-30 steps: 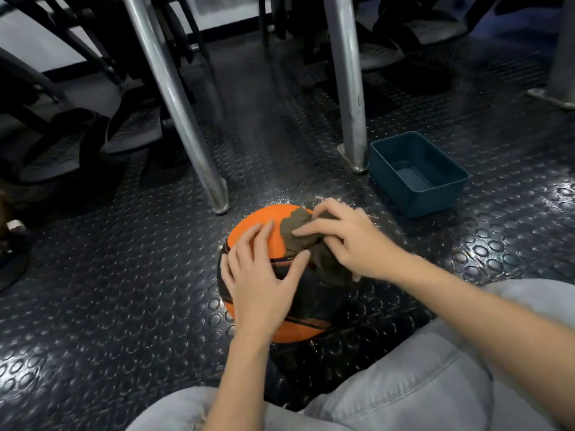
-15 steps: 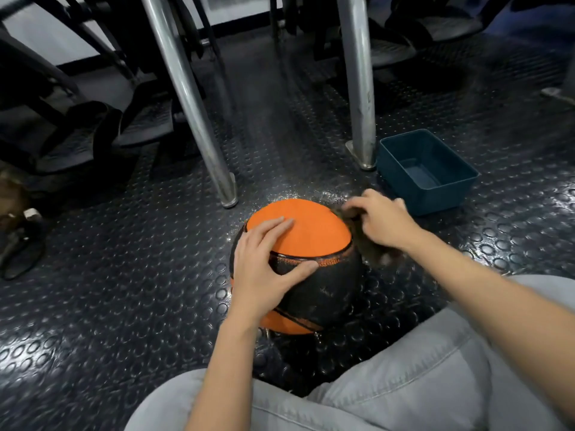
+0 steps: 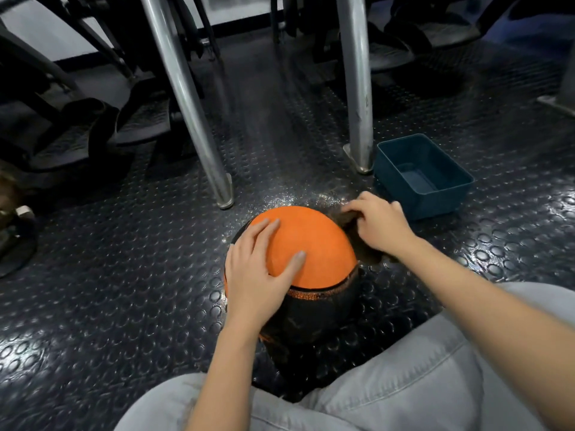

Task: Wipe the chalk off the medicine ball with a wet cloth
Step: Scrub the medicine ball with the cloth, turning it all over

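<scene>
Head view, nearest first: pale-trousered knees [image 3: 389,381] frame the medicine ball [image 3: 308,244], which sits on the studded rubber floor [image 3: 109,290] just ahead. The left hand [image 3: 258,272] lies spread flat on the orange panel, steadying it. The right hand [image 3: 378,227] is curled round a dark, bunched cloth [image 3: 357,241] at the ball's far right side. I'd judge this mid-wipe; the next stroke needs the ball held firm, perhaps turned to reach its black lower panel. Beyond, near a steel leg [image 3: 356,98], a teal tub [image 3: 423,177] stands open; whether it holds water, I cannot tell.
</scene>
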`<state>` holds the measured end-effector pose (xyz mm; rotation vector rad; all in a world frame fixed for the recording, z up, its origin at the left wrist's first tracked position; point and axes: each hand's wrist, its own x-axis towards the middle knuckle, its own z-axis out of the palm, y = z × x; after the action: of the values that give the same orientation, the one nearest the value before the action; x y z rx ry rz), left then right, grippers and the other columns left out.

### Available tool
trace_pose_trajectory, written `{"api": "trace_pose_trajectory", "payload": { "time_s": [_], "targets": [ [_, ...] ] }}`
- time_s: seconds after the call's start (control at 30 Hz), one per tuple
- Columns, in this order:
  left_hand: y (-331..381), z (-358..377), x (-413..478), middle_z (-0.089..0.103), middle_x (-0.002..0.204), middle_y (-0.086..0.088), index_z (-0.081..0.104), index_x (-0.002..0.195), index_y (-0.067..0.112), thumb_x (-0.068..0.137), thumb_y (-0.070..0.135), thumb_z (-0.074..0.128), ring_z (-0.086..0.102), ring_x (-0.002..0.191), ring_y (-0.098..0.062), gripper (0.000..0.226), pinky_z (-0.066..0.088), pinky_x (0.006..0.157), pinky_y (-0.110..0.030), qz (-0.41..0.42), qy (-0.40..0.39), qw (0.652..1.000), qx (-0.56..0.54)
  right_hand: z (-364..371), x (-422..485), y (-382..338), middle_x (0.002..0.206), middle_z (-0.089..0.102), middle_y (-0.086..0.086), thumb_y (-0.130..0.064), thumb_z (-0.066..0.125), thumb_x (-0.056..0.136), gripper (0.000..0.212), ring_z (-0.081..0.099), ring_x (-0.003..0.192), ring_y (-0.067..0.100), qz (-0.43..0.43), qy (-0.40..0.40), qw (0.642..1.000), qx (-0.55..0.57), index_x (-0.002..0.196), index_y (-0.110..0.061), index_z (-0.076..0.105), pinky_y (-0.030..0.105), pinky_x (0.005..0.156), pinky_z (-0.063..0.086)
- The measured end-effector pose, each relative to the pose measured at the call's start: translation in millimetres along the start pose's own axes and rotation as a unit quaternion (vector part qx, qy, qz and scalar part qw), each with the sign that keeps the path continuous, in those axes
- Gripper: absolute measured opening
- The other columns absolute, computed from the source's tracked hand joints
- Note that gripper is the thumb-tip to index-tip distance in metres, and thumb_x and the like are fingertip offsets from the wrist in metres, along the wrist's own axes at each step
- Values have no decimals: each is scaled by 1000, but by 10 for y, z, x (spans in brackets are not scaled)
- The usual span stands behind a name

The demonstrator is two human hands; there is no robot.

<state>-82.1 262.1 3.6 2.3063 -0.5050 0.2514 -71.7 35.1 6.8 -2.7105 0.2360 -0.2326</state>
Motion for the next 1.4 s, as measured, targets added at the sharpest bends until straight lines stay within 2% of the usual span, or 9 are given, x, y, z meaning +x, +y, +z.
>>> {"api": "trace_pose_trajectory", "payload": {
  "time_s": [0.13,0.23,0.4,0.5,0.6,0.83,1.03,1.23,1.4],
  "targets": [
    [-34,8,-1,31,132,29,45,134,38,72,72,41,22,122,8,71,16,112,-33,-10,13,1000,6,-251,-107,-278,105,63,-7,1,55,82,33,58,102,13,-109,172,956,213,108,-16,62,29,94,43],
    [-50,-13,6,33,129,28,48,132,35,69,70,43,25,119,7,73,21,110,-34,-21,21,1000,4,-190,-228,-413,102,63,-8,-1,56,78,30,58,99,7,-231,122,936,236,104,-13,67,21,91,43],
    [-29,-21,5,31,128,31,45,133,40,69,74,42,24,118,7,72,22,112,-39,-45,11,999,-10,-54,-72,-51,107,58,-1,-8,57,87,30,56,103,23,-30,74,996,38,113,-21,65,37,87,44],
    [-35,-28,22,32,128,30,44,133,41,69,74,40,23,117,8,72,20,112,-37,-57,14,998,-19,-162,-197,-287,102,62,2,-4,58,83,28,59,96,18,-139,174,959,176,108,-14,67,29,85,47],
    [-35,-38,25,34,131,26,44,135,39,69,66,38,29,125,-1,71,18,112,-35,-60,14,998,-15,-43,-471,-518,99,64,5,-10,51,80,30,61,93,19,-282,119,929,206,104,-10,70,30,84,48],
    [8,-39,109,33,144,12,38,141,33,89,59,44,26,135,-12,58,15,115,-45,-119,20,993,5,-33,-141,-152,102,58,2,-6,58,86,29,59,95,24,-57,126,985,99,111,-16,66,39,80,48],
    [57,-25,85,30,147,11,36,142,33,94,52,39,21,139,-16,52,8,116,-46,-193,53,980,3,109,-456,-487,99,59,5,-14,49,81,32,60,87,22,-249,97,947,177,107,-15,69,36,76,51],
    [28,-169,159,30,146,11,39,140,38,95,45,47,17,138,-18,46,13,115,-48,-261,35,961,-89,85,-94,-151,101,51,0,-8,56,89,27,56,96,21,-5,123,979,161,113,-17,64,34,83,46],
    [-2,-196,116,30,139,8,36,142,34,91,54,46,19,132,-20,56,23,109,-48,-246,38,968,-36,168,-373,-392,102,54,5,-8,50,86,27,55,92,17,-201,116,949,214,110,-10,62,28,82,47]
  ]
}}
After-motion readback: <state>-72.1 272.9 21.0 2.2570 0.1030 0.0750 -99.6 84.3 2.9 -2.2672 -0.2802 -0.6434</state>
